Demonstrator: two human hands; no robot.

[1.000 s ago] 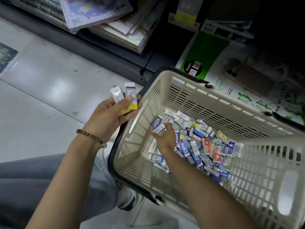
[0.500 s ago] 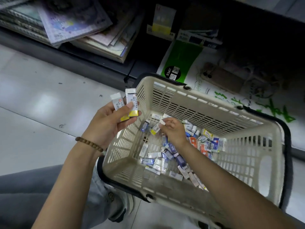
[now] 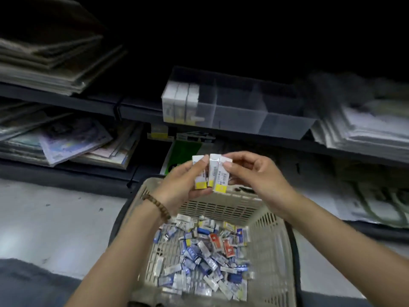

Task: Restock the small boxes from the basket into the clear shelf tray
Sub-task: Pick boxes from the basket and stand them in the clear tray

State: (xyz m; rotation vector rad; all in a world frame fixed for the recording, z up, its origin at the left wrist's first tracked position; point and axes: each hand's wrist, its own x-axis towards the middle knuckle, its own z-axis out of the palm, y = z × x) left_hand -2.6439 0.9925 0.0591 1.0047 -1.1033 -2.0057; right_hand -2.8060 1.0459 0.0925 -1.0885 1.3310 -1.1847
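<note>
The small boxes (image 3: pixel 211 173), three it seems, stand side by side above the basket (image 3: pixel 272 235), pinched between the left hand (image 3: pixel 183 185) and right hand (image 3: pixel 250 171). Squeezed crooked, one could pop out before reaching the clear tray (image 3: pixel 243 107).

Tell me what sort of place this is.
Probably a stationery shop aisle: a shopping basket of small boxes, a clear shelf tray partly stocked, and stacked paper goods on dark shelving.

We count three small boxes (image 3: pixel 210 173) in hand, three white boxes (image 3: pixel 180 103) at the clear tray's (image 3: pixel 285 127) left end, one basket (image 3: pixel 272 240).
</note>
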